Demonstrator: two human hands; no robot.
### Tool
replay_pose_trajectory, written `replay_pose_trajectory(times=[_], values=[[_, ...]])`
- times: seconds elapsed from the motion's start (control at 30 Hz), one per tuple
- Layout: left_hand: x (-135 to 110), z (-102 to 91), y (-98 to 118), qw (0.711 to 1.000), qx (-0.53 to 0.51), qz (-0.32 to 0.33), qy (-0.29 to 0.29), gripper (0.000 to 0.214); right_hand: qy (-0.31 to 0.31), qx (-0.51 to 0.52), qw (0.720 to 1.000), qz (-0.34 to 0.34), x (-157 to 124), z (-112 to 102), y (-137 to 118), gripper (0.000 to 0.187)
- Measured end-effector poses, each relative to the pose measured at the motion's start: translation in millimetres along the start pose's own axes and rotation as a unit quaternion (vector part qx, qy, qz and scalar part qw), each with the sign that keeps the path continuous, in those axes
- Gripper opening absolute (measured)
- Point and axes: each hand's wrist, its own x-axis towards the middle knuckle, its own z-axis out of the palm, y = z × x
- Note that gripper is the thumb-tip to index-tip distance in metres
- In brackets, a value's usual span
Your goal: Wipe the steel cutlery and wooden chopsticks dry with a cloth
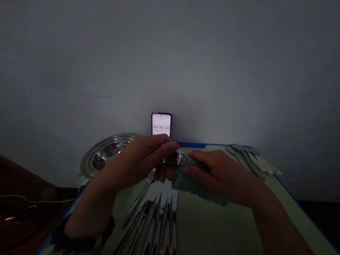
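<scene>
My left hand [138, 162] is closed around a metal spoon [173, 158], holding it up over the green table mat [222, 237]. A bead bracelet sits on that wrist. My right hand [219, 174] grips a teal knitted cloth [193, 184] and presses it against the spoon's bowl. The two hands meet at the centre of the view. Below them several spoons [160, 223] lie side by side on the mat, handles pointing toward me.
A phone [161, 124] leans on the wall, showing a timer. A shiny steel bowl [107, 155] stands at the back left. Several more pieces of cutlery [253, 157] lie at the mat's far right corner. Dark wooden furniture with a white cable [15, 197] is at left.
</scene>
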Motion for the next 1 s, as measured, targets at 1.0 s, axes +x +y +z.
replay_pose_trajectory(times=[1.0], values=[[-6, -14.9, -18, 0.964, 0.117, -0.176, -0.159, 0.057, -0.049, -0.176, 0.98, 0.077, -15, -19, 12, 0.038]])
